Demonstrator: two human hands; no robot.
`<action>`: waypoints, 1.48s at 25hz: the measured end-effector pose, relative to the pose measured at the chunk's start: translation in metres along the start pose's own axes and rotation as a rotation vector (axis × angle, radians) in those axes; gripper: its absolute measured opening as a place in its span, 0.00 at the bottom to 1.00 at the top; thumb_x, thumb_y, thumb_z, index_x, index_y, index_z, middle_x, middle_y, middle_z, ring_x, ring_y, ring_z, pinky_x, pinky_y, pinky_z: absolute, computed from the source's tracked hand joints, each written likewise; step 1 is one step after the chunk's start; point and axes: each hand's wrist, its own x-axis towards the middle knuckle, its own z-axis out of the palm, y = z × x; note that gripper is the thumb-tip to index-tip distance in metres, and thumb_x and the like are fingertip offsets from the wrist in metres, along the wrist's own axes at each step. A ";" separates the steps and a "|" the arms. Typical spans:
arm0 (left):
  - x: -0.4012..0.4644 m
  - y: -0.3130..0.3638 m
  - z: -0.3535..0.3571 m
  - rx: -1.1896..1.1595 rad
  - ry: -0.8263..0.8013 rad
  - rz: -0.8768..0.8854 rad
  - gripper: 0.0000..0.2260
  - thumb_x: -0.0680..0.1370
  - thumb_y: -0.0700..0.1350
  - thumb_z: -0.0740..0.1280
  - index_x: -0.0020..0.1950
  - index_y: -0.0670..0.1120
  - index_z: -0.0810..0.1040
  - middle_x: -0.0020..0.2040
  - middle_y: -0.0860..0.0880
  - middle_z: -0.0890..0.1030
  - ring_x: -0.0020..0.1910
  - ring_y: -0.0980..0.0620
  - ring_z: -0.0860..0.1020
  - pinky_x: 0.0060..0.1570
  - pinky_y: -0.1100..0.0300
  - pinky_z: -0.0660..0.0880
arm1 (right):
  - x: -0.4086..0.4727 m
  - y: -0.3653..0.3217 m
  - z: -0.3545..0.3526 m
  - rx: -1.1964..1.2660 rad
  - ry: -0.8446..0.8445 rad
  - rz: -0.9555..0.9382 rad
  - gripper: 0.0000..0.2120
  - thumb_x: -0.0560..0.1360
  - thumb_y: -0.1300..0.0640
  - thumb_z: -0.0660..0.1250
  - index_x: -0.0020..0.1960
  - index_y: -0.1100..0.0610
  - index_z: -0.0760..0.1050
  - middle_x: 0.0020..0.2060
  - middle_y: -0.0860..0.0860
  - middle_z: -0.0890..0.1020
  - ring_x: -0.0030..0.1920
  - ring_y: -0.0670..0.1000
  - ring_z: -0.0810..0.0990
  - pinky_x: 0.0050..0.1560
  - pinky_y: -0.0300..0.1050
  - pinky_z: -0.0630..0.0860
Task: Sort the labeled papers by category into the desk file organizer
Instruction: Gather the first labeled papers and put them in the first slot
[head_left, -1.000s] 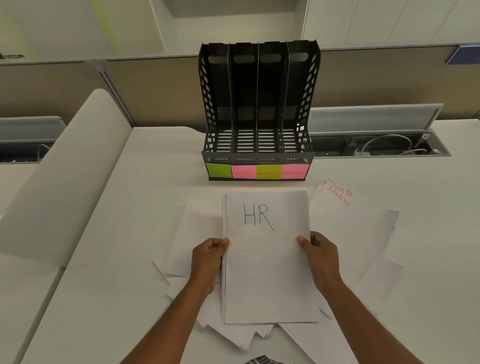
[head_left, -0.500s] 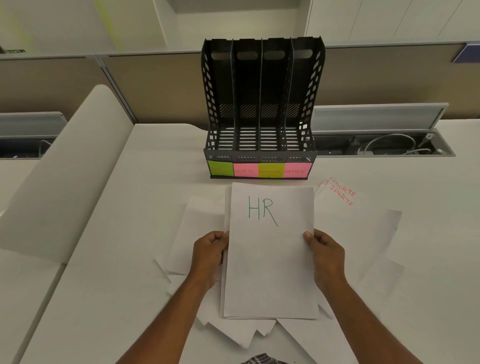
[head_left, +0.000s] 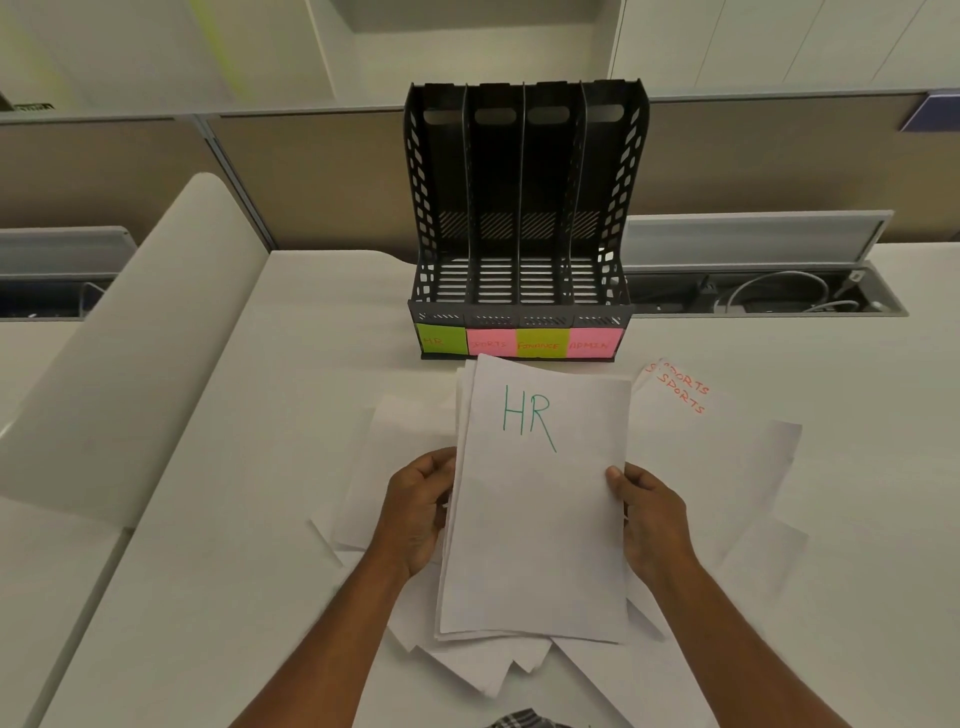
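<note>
White HR sheets (head_left: 540, 499), pinched at both side edges by the left hand (head_left: 418, 512) and right hand (head_left: 649, 512), could fan apart or catch a divider of the empty organizer (head_left: 522, 223) just beyond the fingers, landing in the wrong slot.

One head cam only, wide-angle, looks fwd & down from above the desk (head_left: 218, 519); close over both hands, file organizer (head_left: 522, 218) beyond the grip, partition behind it.
</note>
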 end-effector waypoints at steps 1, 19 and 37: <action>0.000 0.001 0.001 0.074 0.018 0.030 0.12 0.79 0.45 0.69 0.62 0.49 0.82 0.51 0.43 0.87 0.45 0.44 0.86 0.45 0.49 0.83 | 0.000 -0.001 0.000 -0.006 0.005 -0.006 0.06 0.78 0.61 0.70 0.53 0.58 0.85 0.51 0.55 0.88 0.53 0.60 0.84 0.58 0.58 0.80; 0.008 0.000 -0.014 0.346 0.268 0.357 0.13 0.80 0.38 0.67 0.50 0.56 0.85 0.49 0.60 0.86 0.51 0.62 0.82 0.48 0.74 0.75 | 0.027 -0.039 -0.060 0.084 0.226 -0.138 0.04 0.79 0.63 0.69 0.51 0.57 0.82 0.45 0.50 0.83 0.47 0.51 0.80 0.49 0.43 0.76; 0.008 0.003 0.016 0.198 0.173 0.140 0.06 0.76 0.43 0.73 0.43 0.54 0.86 0.43 0.57 0.88 0.45 0.62 0.84 0.40 0.74 0.76 | 0.011 -0.028 -0.010 -0.111 0.072 -0.100 0.03 0.78 0.61 0.71 0.50 0.58 0.83 0.47 0.55 0.86 0.42 0.54 0.82 0.40 0.45 0.77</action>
